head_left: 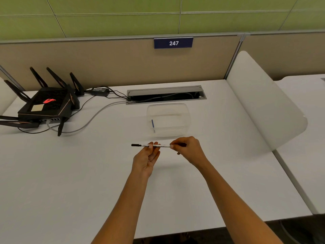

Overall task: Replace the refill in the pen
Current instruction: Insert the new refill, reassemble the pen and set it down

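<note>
A white pen (162, 146) with black print and a black tip at its left end lies level above the white desk, held between both hands. My left hand (146, 159), palm up, pinches the barrel near its middle. My right hand (189, 149) grips the pen's right end, which its fingers hide. Behind the hands stands a clear plastic container (182, 117) with a thin blue refill (152, 124) lying inside at its left.
A black router (45, 104) with several antennas sits at the back left, its cables (91, 117) running to an open cable tray (166, 95). A white divider panel (263, 99) bounds the desk on the right. The desk's front edge is near my forearms.
</note>
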The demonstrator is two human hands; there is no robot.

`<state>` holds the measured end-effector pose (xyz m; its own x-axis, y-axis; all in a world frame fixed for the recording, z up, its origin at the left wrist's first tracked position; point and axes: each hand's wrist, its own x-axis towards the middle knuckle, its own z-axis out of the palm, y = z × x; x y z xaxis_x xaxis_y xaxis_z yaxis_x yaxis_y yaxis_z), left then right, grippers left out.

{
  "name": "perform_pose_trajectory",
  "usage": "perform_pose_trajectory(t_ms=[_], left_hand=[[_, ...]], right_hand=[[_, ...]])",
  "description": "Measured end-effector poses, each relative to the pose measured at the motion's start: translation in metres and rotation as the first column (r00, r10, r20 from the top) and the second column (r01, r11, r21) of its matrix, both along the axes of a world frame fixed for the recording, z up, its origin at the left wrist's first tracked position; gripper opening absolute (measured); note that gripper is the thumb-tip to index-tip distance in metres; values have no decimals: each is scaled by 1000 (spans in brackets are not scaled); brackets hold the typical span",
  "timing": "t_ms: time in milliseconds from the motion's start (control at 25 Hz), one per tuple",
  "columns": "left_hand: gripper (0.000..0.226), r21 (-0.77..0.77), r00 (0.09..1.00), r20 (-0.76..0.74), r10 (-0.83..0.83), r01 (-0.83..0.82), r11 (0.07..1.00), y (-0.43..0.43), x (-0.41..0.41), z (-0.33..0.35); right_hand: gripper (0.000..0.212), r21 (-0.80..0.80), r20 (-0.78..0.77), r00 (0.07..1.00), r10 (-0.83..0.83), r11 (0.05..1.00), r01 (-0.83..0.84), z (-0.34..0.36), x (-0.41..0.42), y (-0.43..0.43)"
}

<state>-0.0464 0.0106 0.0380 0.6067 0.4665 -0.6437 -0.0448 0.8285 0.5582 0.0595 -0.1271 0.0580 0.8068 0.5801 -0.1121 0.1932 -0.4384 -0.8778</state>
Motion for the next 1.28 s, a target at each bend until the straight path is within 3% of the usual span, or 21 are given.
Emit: perform_pose_trajectory(t_ms=[160,360,560,1000,1280], left_hand=[[13,50,1000,19,11,-12,999,2,1,3],[13,59,999,38,16,-18,998,2,2,4],[13,68,999,34,-5,3,998,-5,3,1],[14,90,1000,18,9,-11,996,-14,7,0],[14,124,1000,22,0,-2,992,-19,10,2]], right_hand=[[12,104,-124,987,-101,988,115,-3,-1,-4],[31,134,-337,923,-184,961,240,-9,0,-12],[20,186,-407,893,-190,941,284,-11,-5,-13],[10,231,-435,876,-208,915,332,-12,-6,-12],[24,137,-335,898,-286,928,347,-16,-6,-8]])
